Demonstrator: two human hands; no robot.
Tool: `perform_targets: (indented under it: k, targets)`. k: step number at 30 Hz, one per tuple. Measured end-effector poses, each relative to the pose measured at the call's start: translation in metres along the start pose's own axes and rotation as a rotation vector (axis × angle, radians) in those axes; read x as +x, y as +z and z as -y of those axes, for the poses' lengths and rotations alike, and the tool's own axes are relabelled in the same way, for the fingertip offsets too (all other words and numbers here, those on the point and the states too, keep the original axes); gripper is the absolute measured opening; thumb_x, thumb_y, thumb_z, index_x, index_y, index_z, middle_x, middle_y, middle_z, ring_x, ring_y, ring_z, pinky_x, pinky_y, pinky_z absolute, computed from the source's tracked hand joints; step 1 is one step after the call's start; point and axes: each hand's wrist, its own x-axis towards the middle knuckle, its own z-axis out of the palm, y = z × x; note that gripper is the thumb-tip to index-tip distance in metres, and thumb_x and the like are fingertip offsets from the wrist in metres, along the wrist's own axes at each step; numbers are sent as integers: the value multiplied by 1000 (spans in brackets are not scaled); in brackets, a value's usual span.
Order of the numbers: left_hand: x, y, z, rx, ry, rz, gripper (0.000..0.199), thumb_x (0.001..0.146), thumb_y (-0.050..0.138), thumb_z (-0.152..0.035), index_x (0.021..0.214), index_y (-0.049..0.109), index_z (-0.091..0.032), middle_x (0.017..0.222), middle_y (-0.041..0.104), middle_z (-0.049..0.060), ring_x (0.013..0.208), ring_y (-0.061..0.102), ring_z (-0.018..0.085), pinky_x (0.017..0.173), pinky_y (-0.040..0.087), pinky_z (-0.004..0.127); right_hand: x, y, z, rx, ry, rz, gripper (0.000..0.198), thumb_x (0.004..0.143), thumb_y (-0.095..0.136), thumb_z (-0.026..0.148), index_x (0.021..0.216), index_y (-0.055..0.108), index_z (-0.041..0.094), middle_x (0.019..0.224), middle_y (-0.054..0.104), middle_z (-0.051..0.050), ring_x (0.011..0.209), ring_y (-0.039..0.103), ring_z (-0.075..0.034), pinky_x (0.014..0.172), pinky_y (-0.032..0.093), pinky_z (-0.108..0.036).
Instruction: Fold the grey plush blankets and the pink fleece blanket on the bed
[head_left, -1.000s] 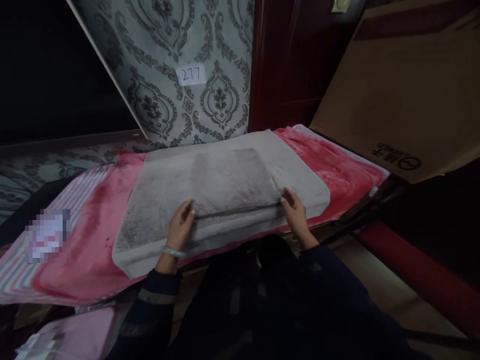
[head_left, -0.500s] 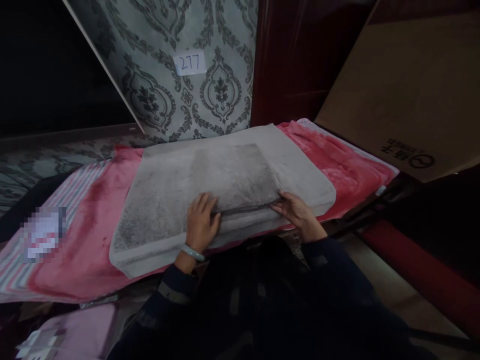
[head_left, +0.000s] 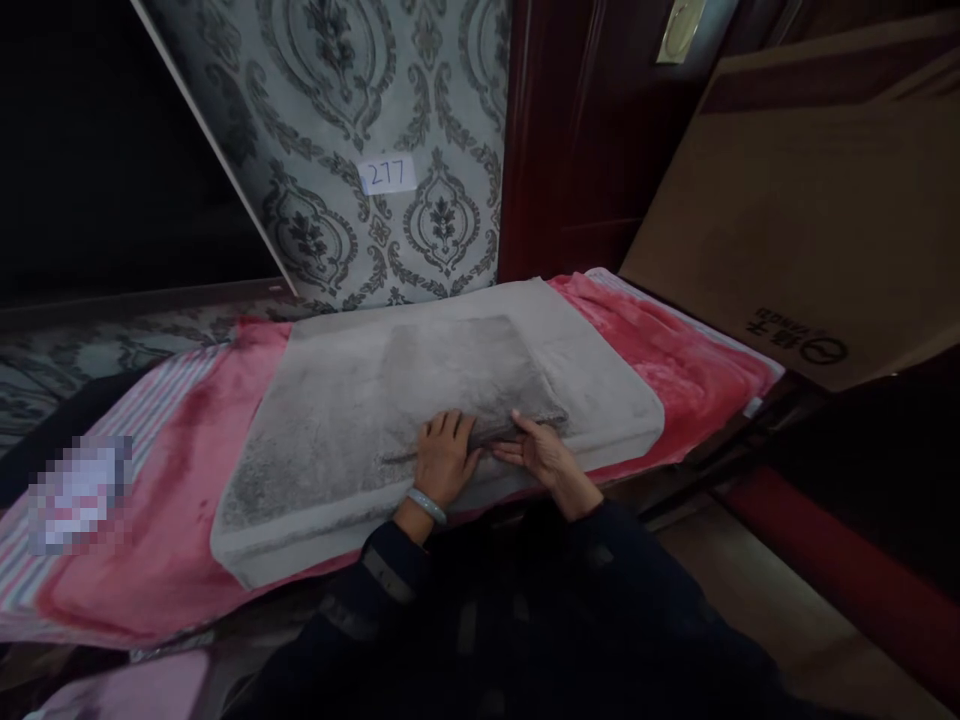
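Note:
A dark grey plush cloth (head_left: 461, 365), roughly square, lies on a larger light grey padded cloth (head_left: 592, 350). My left hand (head_left: 444, 458) rests palm down on the near edge of the dark cloth, fingers stretched out, a pale bangle at its wrist. Just to its right, my right hand (head_left: 549, 462) pinches that same edge, thumb on top and fingers beneath, so the edge is lifted and bunched a little. Under the light grey cloth spreads a pink-red blanket (head_left: 165, 460).
A striped cloth (head_left: 154, 385) shows beneath the pink blanket at the left. Behind stand a dark screen (head_left: 135, 150) and a patterned wall with a "277" paper (head_left: 388, 174). A dark red door (head_left: 570, 130) and a large cardboard box (head_left: 817, 220) stand at the right.
Both hands have moved along the cloth's near edge, the left one rightward and the right one leftward, closer together. The edge is now more bunched. My view has tilted up slightly.

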Motion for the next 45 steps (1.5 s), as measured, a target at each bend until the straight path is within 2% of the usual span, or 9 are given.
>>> perform_targets:
  k: [5,9,15,18,22,29,36,42,45]
  targets:
    - [1,0,7,58,-64,-29,48,88,57,-16,135,59,-16,138,60,17,127,51,34,102,43,50,6,16,-7,109,-95,-102,31,78,79,20,95,53,20,87,70,-2,66,73,-23,63,66,-42]
    - [-6,-5,28,96,-125,-58,47,85,54,-10,130,62,-18,132,63,16,121,54,33,99,43,49,11,20,-11,165,-139,-76,34,72,80,16,90,52,22,84,68,1,62,71,-20,56,65,-35]
    - [-15,-8,53,72,-64,-118,43,83,55,-9,122,68,-23,119,70,11,110,59,29,94,44,46,7,22,-13,171,-105,-56,32,77,77,21,99,55,23,94,71,-1,70,72,-22,67,66,-45]
    - [-15,-8,55,70,-46,-143,41,84,55,-9,120,69,-21,116,71,12,108,60,29,92,44,46,3,30,-10,165,-89,-15,32,80,75,22,108,58,22,103,73,-4,78,74,-23,72,66,-47]
    - [-12,-12,55,69,-35,-147,41,84,53,-8,118,71,-22,114,72,11,105,61,28,91,44,46,1,43,-5,182,-47,-7,32,83,67,15,113,59,20,96,74,-4,75,73,-22,73,65,-45]
    - [-13,-27,58,73,-37,-200,43,85,51,-8,121,70,-21,118,72,11,109,61,29,95,42,48,0,51,-9,251,-179,-26,32,75,65,4,102,58,21,83,69,1,71,70,-19,77,66,-49]
    - [-32,-9,59,46,-55,-166,46,82,53,-5,122,70,-21,119,73,10,110,62,29,96,45,48,4,39,-33,263,-105,-92,32,71,69,6,94,54,21,88,70,1,75,70,-19,78,67,-47]
    - [-36,-3,59,80,-78,-251,42,84,56,-10,123,70,-19,127,69,14,121,57,33,101,44,52,0,42,-32,293,-119,-26,36,72,80,19,99,56,21,92,71,-1,75,71,-20,65,67,-38]
    - [-36,-2,59,101,-91,-289,42,83,58,-10,122,70,-21,131,68,15,125,56,34,104,43,53,-1,45,-30,311,-108,-33,38,70,81,15,98,56,21,90,71,0,72,71,-19,62,66,-36]
